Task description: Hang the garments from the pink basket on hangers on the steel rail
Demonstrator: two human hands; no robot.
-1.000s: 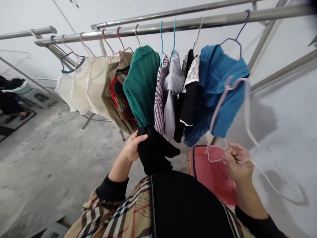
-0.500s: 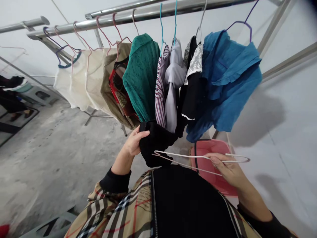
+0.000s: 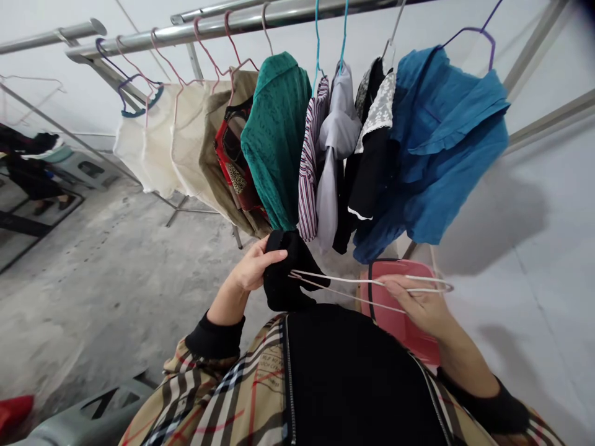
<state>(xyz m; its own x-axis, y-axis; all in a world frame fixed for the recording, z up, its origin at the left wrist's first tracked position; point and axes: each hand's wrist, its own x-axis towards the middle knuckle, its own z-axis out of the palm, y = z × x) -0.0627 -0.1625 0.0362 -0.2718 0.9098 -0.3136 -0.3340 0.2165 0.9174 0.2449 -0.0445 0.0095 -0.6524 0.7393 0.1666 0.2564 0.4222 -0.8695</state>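
Note:
My left hand (image 3: 252, 265) grips the edge of a bunched black garment (image 3: 287, 275), its thumb lying on top of the cloth. The garment's exact kind does not show. My right hand (image 3: 418, 301) is closed around a white clothes hanger (image 3: 341, 280), which points left. The hanger's far end lies over the black garment as seen from above; whether it touches or has entered the cloth I cannot tell. Just beyond hang a green velvet top (image 3: 276, 139), a striped shirt (image 3: 312, 167) and a blue shirt (image 3: 453, 142).
A metal clothes rail (image 3: 223, 25) runs across the top with several garments on hangers. Low at right, a pink basin (image 3: 404, 334) stands behind my right hand. A grey stool (image 3: 93, 412) is at lower left, and another person's feet show at far left.
The hanger and my right hand have shifted slightly left, toward the black garment. The garment looks more gathered near my left hand. The view has turned a little.

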